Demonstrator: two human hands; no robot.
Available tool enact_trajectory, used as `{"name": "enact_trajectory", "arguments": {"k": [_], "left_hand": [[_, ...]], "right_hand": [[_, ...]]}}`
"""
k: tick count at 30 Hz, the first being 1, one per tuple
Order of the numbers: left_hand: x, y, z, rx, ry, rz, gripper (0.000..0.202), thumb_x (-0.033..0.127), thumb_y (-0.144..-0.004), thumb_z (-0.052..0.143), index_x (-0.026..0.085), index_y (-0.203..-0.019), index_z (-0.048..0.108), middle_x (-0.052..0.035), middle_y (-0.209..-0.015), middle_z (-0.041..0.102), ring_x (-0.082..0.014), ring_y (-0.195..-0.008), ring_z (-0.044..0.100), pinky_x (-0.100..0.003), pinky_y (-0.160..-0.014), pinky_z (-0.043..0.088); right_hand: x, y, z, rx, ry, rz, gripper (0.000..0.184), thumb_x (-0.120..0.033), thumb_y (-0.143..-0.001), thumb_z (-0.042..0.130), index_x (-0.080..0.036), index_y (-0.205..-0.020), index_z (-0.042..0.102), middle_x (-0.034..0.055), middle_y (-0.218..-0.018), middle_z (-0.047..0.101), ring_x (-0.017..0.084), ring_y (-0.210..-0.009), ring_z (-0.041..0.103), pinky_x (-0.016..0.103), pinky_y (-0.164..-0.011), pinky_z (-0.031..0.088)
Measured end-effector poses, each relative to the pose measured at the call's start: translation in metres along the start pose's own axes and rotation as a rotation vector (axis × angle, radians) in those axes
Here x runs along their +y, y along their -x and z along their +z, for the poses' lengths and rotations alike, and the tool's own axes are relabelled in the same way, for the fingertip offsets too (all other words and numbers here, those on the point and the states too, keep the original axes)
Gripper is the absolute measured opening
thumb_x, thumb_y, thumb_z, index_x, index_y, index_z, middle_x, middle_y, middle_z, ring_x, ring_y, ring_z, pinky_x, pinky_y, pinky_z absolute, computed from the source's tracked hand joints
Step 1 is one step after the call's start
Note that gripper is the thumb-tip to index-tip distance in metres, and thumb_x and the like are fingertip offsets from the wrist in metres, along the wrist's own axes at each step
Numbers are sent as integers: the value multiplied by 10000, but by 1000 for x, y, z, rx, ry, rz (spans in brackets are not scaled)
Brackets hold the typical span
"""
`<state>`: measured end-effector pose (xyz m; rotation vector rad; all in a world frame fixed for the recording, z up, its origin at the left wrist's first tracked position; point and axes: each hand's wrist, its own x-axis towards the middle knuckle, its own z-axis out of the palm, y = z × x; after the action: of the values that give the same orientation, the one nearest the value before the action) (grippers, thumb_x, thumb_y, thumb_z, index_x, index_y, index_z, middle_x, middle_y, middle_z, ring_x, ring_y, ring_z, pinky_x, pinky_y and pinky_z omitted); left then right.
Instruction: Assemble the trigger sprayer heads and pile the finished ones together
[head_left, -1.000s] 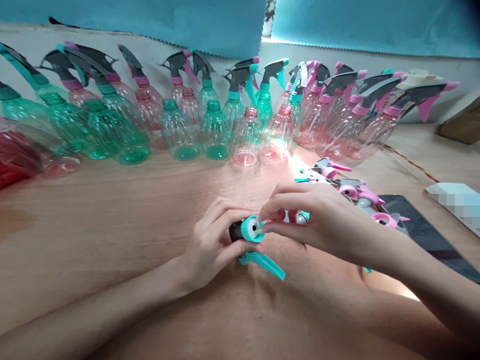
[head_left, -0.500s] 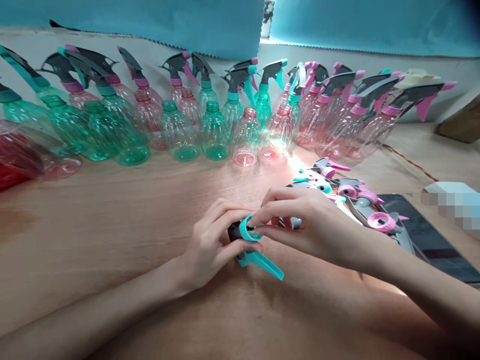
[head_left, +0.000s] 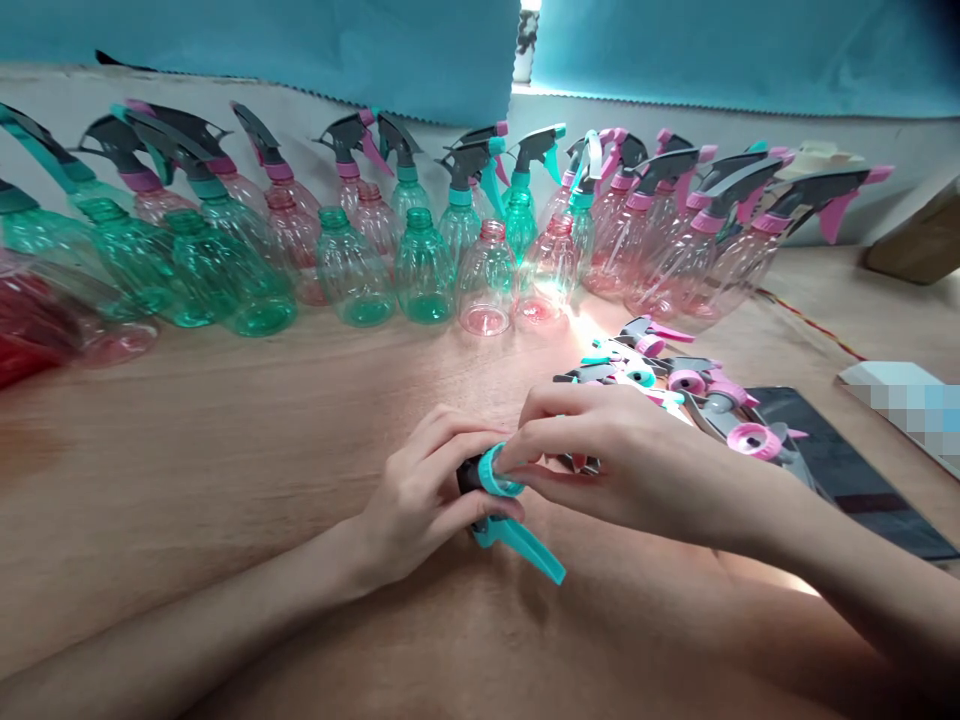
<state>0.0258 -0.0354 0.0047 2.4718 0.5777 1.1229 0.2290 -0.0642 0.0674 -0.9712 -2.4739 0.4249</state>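
Observation:
My left hand (head_left: 420, 495) is closed around a trigger spray head (head_left: 525, 550) with a dark body and a turquoise trigger. The turquoise screw collar (head_left: 499, 470) of the spray head faces my right hand. Pinched together, the thumb and fingertips of my right hand (head_left: 592, 440) reach into the collar's opening. What they pinch, if anything, is hidden there. Behind my right hand lies a pile of loose spray heads (head_left: 686, 380), grey with pink or turquoise parts.
Open-necked green bottles (head_left: 425, 270) and pink bottles (head_left: 486, 285) stand behind my hands, among several bottles with spray heads fitted (head_left: 457, 200). To the right are a dark phone (head_left: 847, 470), a white box (head_left: 900, 400) and a twisted red-yellow cord (head_left: 814, 325). A red bag (head_left: 37, 320) lies left.
Both hands and the spray head sit slightly lower in the view, and the trigger points a little more downward. My right fingertips stay at the collar opening.

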Motion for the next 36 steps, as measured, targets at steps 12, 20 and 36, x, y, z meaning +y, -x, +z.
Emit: {"name": "enact_trajectory", "arguments": {"k": [12,20,36], "left_hand": [[-1,1,0,45,-41,-25,263,330,-819,669,165,-1009,592,-52,-926,608,-159,-826,560,-275,-712,501],[-15,-11,-32,167,-476,-83,254,338,-785,699,226,-1002,630,-64,-1085,611,-240,-1018,534,-408,-882,457],[-68,-20,-115,-510,-576,-472,488,573,-781,564,230,-1123,627,-110,-1166,586,-321,-1056,548,-429,-872,434]], "right_hand": [[-1,3,1,-56,68,130,109,-252,-853,572,-185,-919,628,-34,-783,617,74,-660,511,208,-575,356],[-2,7,-28,105,106,153,113,-247,-857,583,-215,-940,652,-34,-809,658,73,-705,582,203,-608,433],[3,11,-49,81,63,295,214,-407,-853,562,-228,-912,663,-15,-851,683,91,-690,607,223,-551,478]]}}
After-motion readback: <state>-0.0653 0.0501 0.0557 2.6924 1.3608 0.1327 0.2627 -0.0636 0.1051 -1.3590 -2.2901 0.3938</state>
